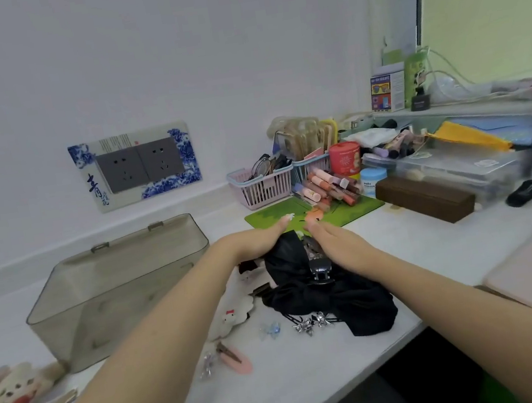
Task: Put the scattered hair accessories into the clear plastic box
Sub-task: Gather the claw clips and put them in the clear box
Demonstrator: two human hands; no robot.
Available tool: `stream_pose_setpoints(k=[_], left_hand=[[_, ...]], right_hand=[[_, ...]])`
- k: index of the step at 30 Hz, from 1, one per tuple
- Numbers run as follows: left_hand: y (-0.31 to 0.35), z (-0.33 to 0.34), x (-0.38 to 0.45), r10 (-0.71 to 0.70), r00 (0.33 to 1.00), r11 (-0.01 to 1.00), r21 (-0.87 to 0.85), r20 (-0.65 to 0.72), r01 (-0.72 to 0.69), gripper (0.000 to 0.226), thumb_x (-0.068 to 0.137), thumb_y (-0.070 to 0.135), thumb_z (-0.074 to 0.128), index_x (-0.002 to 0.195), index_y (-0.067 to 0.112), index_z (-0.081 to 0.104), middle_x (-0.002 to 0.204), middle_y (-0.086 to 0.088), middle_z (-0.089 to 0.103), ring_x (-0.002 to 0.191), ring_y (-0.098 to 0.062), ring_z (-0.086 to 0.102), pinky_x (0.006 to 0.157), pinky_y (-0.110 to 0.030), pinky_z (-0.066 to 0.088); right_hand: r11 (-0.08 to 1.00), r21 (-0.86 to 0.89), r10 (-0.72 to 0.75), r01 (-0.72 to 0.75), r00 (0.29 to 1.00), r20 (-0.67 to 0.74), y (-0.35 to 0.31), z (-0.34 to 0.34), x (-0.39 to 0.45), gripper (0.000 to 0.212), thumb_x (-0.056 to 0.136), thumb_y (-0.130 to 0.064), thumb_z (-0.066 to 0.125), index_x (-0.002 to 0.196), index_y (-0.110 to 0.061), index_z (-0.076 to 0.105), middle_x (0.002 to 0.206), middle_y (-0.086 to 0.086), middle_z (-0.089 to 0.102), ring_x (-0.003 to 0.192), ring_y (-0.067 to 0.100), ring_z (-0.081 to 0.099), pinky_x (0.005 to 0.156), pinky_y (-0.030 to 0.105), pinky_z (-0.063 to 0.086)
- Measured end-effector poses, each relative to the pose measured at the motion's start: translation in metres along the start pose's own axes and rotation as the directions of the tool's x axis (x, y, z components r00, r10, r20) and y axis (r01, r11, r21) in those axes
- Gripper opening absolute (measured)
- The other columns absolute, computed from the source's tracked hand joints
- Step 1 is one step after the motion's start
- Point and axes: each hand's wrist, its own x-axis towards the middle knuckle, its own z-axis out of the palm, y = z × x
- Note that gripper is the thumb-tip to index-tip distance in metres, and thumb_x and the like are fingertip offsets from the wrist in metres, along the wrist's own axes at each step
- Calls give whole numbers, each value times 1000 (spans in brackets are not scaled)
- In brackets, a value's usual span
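The clear plastic box (123,289) stands open at the left of the white desk with nothing visible inside it. A pile of black fabric hair bows (333,297) lies in the middle, with a black claw clip (320,270) on top. My left hand (256,242) and my right hand (335,239) reach over the far end of the pile, fingers extended, palms facing each other; neither holds anything. Nearer the front edge lie a pink snap clip (235,359), a white plush clip (231,317), a small blue clip (271,330) and silver butterfly clips (312,324).
A green mat (277,215) with lip glosses (328,189), a pink basket (262,184) and a brown wooden case (424,197) crowd the back right. A plush toy (11,394) sits at the front left. The desk's front edge runs diagonally at the lower right.
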Motion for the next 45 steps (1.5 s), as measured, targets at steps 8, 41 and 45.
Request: stream_pose_setpoints(k=[8,41,45], left_hand=[[-18,3,-20,-1,1000,995,101,-31,4,92,81,78,12,121,12,62,135,-7,55,124,-28,51,112,-43,32],[19,-24,-100,461,702,820,-42,-542,-571,14,77,16,75,90,21,76,81,11,72,72,5,64,77,-13,50],[-4,-41,-129,406,663,857,10,-629,-515,13,76,13,75,85,21,76,82,3,74,75,-4,68,79,-18,52]], right_hand=[[999,41,7,-7,1000,4,-13,26,-13,55,98,-48,17,126,-14,51,136,9,51,126,24,44,89,29,27],[937,322,-71,137,976,-207,-73,-20,-17,37,99,-18,31,132,-17,49,133,-4,44,119,15,41,93,28,32],[922,333,-157,196,977,-141,-106,0,-12,35,98,-17,35,128,-15,52,131,5,53,109,14,46,89,26,33]])
